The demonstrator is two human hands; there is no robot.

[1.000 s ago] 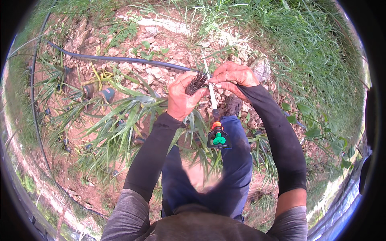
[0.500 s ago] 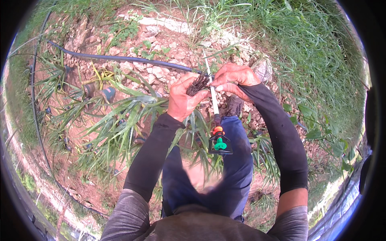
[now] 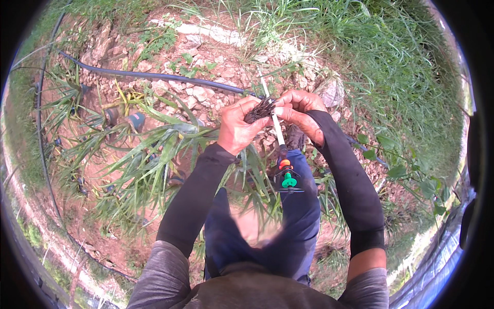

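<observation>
A bundle of thin dark brown strands, possibly tie wire (image 3: 261, 109), sticks out from the closed fingers of my left hand (image 3: 235, 127). Against the bundle's right side stands a slim white pole (image 3: 278, 131). At its near end it carries a small sprinkler head (image 3: 288, 178) with orange and green parts and a black frame. My right hand (image 3: 302, 113) is closed in a pinch right beside the pole; whatever lies between its fingertips is too small to make out. A black hose (image 3: 159, 76) reaches the pole from the left, its end hidden behind my hands.
Spiky long-leaved plants (image 3: 149, 149) grow to the left, with a few blue-grey pots (image 3: 136, 121) among them. Pale stones (image 3: 201, 93) lie beyond my hands. Tall grass (image 3: 396, 67) covers the right side. A thinner black pipe (image 3: 41, 123) runs along the far left.
The sprinkler head has shifted slightly right and away from me as the pole tilted. Both hands have moved slightly right, and the right fingers have curled more; the left still holds the bundle.
</observation>
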